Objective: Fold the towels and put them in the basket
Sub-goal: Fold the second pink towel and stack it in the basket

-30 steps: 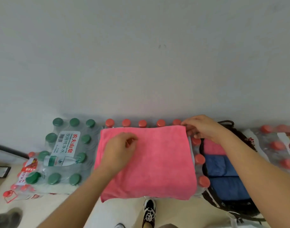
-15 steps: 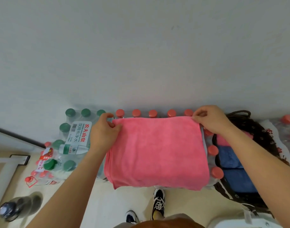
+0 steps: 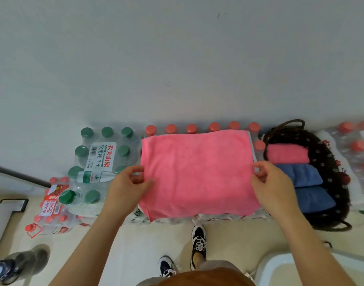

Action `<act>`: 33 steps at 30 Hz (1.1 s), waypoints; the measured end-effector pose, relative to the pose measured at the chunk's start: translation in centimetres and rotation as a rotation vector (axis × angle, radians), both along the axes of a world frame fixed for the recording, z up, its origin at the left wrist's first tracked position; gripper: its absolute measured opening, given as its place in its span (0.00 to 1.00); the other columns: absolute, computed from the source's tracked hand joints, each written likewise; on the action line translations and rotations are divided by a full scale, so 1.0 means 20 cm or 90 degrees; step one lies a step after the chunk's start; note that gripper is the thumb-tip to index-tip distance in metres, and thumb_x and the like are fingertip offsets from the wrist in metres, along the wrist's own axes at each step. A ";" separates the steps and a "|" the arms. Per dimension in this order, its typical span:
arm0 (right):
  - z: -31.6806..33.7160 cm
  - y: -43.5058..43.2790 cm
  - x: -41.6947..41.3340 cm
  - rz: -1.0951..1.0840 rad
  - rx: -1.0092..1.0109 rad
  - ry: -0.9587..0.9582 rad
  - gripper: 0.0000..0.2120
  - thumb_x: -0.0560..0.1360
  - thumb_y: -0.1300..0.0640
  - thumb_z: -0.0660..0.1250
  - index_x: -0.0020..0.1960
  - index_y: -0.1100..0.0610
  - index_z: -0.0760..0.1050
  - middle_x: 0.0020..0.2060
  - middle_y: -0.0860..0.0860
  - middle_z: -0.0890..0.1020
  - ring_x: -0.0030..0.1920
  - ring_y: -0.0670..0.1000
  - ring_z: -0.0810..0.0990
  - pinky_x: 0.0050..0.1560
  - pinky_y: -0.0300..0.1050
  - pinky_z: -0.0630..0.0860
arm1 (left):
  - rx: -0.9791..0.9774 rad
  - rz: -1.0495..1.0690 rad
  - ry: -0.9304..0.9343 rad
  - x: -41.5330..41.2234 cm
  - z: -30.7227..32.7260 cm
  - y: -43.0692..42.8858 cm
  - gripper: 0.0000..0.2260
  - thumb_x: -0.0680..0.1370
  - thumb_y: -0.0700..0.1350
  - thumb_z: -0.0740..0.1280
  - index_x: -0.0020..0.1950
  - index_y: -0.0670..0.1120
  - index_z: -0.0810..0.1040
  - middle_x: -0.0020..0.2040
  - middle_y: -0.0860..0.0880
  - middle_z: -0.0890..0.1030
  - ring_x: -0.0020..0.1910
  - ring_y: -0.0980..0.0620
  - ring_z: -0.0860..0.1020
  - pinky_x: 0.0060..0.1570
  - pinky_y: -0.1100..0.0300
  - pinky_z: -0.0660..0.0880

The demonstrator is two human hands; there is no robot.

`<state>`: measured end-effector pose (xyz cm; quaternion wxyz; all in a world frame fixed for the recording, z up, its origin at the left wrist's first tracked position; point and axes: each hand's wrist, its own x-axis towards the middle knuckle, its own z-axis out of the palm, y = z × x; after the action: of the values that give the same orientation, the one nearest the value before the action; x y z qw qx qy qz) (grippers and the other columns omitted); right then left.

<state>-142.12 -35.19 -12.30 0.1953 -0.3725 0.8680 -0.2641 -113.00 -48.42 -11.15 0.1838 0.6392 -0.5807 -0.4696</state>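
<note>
Left hand (image 3: 127,185) and right hand (image 3: 270,182) pinch pink towel (image 3: 197,172) side edges; dark basket (image 3: 329,162) center-right, green-capped bottle pack (image 3: 101,159) center-left.

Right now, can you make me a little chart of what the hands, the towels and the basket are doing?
Towel being folded: flat pink towel, lying on the red-capped bottle pack
Left hand: pinches the towel's left edge
Right hand: pinches the towel's right edge
Basket: dark and woven, right of the towel
Inside basket: folded pink towel, middle blue towel, near blue towel
Left side: green-capped bottle pack
</note>
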 end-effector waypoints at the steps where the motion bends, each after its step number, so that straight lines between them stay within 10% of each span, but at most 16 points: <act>1: 0.00 0.03 0.01 -0.014 0.000 -0.002 0.11 0.74 0.62 0.66 0.56 0.54 0.75 0.44 0.50 0.80 0.44 0.52 0.78 0.45 0.50 0.76 | -0.001 -0.003 -0.007 0.01 0.00 0.02 0.13 0.71 0.41 0.75 0.53 0.51 0.79 0.42 0.51 0.84 0.43 0.51 0.82 0.41 0.59 0.77; 12: -0.05 0.28 0.22 -0.150 -0.080 -0.097 0.07 0.76 0.56 0.66 0.51 0.52 0.68 0.43 0.46 0.78 0.42 0.48 0.78 0.41 0.48 0.72 | -0.061 -0.034 -0.049 0.08 0.01 0.21 0.07 0.68 0.48 0.77 0.37 0.58 0.80 0.32 0.58 0.83 0.34 0.60 0.81 0.40 0.57 0.79; 33: -0.07 0.22 0.24 -0.200 -0.163 -0.299 0.09 0.75 0.58 0.68 0.52 0.53 0.70 0.43 0.49 0.76 0.43 0.50 0.77 0.46 0.53 0.76 | -0.002 0.014 0.051 0.14 -0.08 0.17 0.04 0.77 0.41 0.67 0.43 0.44 0.77 0.30 0.47 0.79 0.24 0.52 0.69 0.26 0.61 0.65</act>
<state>-137.25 -30.80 -13.77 0.2988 -0.1839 0.8057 -0.4772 -110.28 -45.06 -12.78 0.2128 0.6259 -0.5667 -0.4917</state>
